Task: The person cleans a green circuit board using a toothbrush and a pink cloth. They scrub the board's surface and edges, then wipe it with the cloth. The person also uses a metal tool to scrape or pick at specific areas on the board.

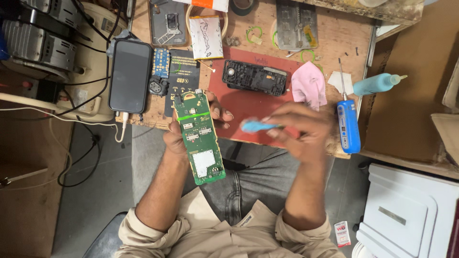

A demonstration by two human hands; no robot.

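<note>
So the left hand [179, 138] grips a long green phone circuit board [199, 138] off the tabletop's near edge while the right hand [299, 131] pinches a blurry light-blue tool [253, 126], looks like mid-cleaning, next it needs steady contact with the board.

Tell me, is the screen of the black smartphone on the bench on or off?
Off. The black smartphone lies face up with a uniformly dark screen; a white cable is plugged into its lower end.
</note>
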